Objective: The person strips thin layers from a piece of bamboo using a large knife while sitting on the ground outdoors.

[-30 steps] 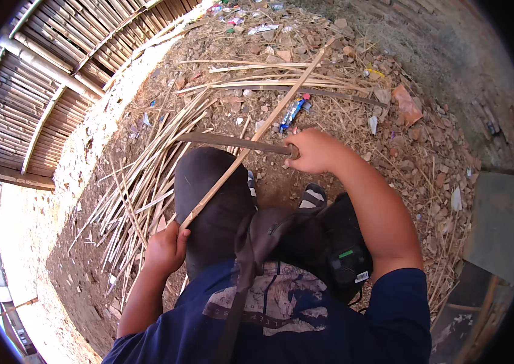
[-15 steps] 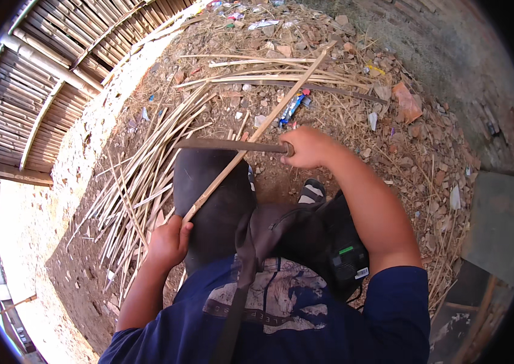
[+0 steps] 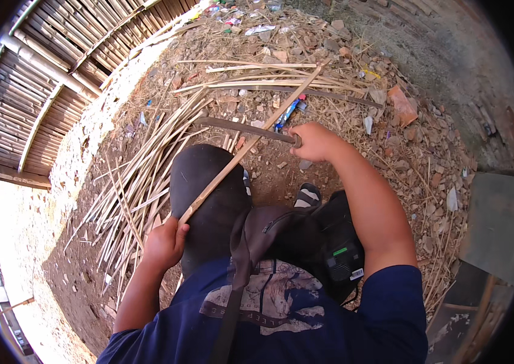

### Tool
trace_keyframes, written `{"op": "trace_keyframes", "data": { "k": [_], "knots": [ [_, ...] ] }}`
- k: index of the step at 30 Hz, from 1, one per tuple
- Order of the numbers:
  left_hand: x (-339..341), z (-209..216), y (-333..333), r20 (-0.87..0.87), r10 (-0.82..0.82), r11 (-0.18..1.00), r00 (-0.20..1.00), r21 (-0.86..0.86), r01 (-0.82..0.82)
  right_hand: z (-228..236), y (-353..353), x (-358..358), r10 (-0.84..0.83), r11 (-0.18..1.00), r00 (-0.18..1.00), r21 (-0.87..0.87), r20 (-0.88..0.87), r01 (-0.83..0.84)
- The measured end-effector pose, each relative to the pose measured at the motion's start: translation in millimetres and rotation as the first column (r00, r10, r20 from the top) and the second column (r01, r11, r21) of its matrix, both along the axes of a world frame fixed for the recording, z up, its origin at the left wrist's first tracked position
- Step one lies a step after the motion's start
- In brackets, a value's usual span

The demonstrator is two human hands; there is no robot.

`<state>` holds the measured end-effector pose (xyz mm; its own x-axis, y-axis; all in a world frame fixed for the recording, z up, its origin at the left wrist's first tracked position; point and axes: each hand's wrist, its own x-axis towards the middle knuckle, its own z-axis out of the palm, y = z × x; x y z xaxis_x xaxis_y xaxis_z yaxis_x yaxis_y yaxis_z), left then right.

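My left hand [image 3: 164,242] is closed around the near end of a long bamboo strip [image 3: 228,168]. The strip slants across my knee, away and to the right. In my right hand [image 3: 316,142] is the handle of a machete [image 3: 246,128], its dark blade pointing left. The blade crosses the strip beyond my knee; whether it touches the wood I cannot tell. A pile of split bamboo strips [image 3: 132,188] lies on the ground to the left of my knee. More loose strips [image 3: 263,79] lie across the ground at the far side.
Rubble, straw and scraps cover the ground, with a blue wrapper [image 3: 287,114] past the blade. A slatted bamboo structure [image 3: 38,73] stands at the upper left, a rough wall [image 3: 445,67] at the upper right. A black bag [image 3: 336,242] rests by my right thigh.
The machete has shifted slightly right and its tip has swung away from me, so the blade now slopes the other way. The strip's far end has dipped slightly toward me. Both hands keep their hold.
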<state>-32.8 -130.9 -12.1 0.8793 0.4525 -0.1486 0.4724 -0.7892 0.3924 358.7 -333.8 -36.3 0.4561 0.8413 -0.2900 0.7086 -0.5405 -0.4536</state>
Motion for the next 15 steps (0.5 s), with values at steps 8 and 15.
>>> {"op": "trace_keyframes", "data": {
  "k": [8, 15],
  "knots": [
    [-7.4, -8.3, 8.2, 0.033, -0.025, 0.999, 0.999, -0.023, 0.026, 24.5, 15.0, -31.2, 0.134, 0.990, 0.990, 0.049, 0.031, -0.136],
    [-4.8, -4.2, 11.1, 0.023, -0.035, 0.999, 0.999, -0.033, 0.036, 12.9, -0.7, -1.5, -0.045, 0.994, 0.998, 0.106, 0.051, 0.039]
  ]
}}
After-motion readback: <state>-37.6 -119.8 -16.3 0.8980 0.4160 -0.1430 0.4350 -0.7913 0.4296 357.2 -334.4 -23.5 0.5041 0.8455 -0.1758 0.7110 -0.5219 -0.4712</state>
